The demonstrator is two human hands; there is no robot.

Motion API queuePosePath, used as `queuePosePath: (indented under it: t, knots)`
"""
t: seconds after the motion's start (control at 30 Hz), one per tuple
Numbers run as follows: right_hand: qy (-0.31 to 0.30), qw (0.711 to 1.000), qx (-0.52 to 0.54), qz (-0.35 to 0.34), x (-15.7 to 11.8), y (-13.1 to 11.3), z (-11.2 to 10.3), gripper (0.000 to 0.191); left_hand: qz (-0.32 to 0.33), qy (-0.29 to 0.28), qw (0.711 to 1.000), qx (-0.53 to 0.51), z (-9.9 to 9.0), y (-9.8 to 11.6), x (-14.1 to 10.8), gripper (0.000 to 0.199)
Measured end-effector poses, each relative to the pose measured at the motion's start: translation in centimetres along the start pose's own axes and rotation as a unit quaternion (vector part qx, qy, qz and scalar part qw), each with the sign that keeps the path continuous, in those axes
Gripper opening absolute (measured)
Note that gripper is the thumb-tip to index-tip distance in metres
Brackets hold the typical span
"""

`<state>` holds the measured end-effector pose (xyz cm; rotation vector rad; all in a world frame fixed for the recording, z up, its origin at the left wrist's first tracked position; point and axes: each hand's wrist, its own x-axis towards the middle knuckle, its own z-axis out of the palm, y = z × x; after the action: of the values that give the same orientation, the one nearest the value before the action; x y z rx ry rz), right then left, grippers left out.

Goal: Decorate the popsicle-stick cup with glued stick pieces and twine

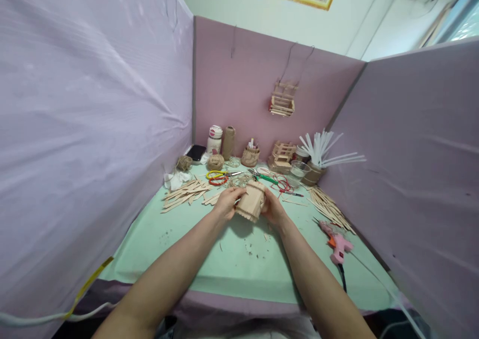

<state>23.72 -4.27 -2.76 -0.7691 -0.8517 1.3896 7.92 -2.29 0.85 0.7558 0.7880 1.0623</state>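
Observation:
A small light wooden piece with scalloped ends [251, 202] is held tilted above the green tabletop [239, 266]. My left hand [227, 203] grips its left side, thumb along the upper edge. On the opposite side, my right hand [273, 208] holds it, with some fingers hidden behind the piece. Just beyond lie yellow-handled scissors [216, 174], red-handled scissors [218, 181], green-handled pliers [268, 179] and tangled red cord [283, 183].
Wooden sticks [185, 193] lie left, more sticks [330, 209] right. A pink glue gun [340, 247] rests at the right with its cable. Behind stand a white bottle [214, 140], twine [215, 161], a plastic cup [299, 170] and white glue sticks [319, 148]. A wooden basket [283, 105] hangs above.

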Motion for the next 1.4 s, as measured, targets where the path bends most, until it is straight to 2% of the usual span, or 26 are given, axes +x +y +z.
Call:
queuePosePath:
  t: [0.43, 0.67, 0.87, 0.97, 1.07, 1.23, 1.3, 1.4]
  knots:
    - [0.016, 0.996, -0.086, 0.002, -0.6, -0.6, 1.0, 0.054, 0.001, 0.016, 0.999, 0.043, 0.3, 0.1, -0.4, 0.024]
    - [0.033, 0.998, -0.042, 0.027, -0.6, -1.0, 0.9, 0.050, -0.085, -0.050, 0.993, 0.062, 0.6, -0.4, -0.6, 0.037]
    - [0.032, 0.999, -0.002, 0.037, -0.7, -1.0, 0.6, 0.044, -0.167, -0.108, 0.980, 0.020, 0.8, -0.1, -1.1, 0.046]
    - [0.029, 0.999, 0.013, 0.038, -0.8, -1.2, 0.8, 0.042, -0.180, -0.137, 0.974, 0.017, 0.7, -0.1, -1.3, 0.055]
    - [0.010, 1.000, 0.011, 0.019, -1.1, -1.6, 1.1, 0.041, -0.176, -0.145, 0.973, 0.035, 0.5, -0.1, -1.3, 0.060]
    - [-0.002, 1.000, -0.019, -0.015, -1.2, -2.2, 1.0, 0.045, -0.138, -0.157, 0.975, 0.078, 0.3, 0.1, -1.6, 0.050]
    - [0.004, 0.999, -0.041, -0.024, -1.3, -2.4, 0.6, 0.047, -0.111, -0.162, 0.976, 0.099, 0.3, 0.2, -1.7, 0.052]
    - [0.035, 0.994, -0.093, -0.051, -1.5, -3.3, 0.2, 0.049, -0.071, -0.139, 0.978, 0.141, 0.3, 0.1, -1.7, 0.060]
